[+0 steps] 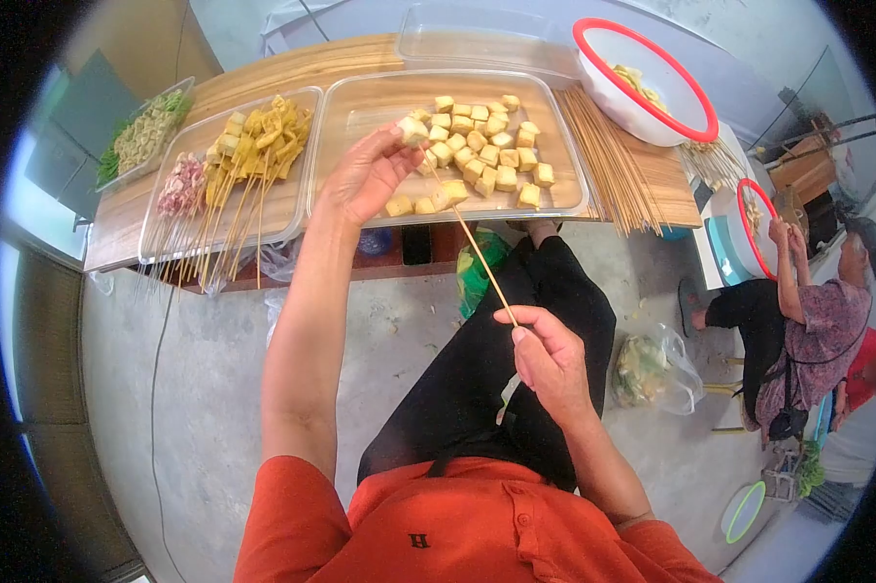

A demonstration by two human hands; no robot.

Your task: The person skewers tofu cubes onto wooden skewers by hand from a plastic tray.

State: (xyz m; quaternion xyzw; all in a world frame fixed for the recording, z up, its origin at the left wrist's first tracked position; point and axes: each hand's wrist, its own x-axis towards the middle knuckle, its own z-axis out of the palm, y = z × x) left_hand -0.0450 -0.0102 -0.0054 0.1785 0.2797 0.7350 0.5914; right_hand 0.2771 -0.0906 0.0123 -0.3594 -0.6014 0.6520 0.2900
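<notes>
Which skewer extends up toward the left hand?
The skewer in the right hand, crossing the tray's near edge; the bunched sticks lie on the table, loaded ones in another tray.

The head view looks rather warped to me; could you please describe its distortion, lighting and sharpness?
In the head view, the wooden table curves at its far edge and black fills the corners, as with a very wide lens; in the head view, light is bright with mostly soft shadows; also in the head view, the left hand, right hand and skewer look fairly clear.
</notes>
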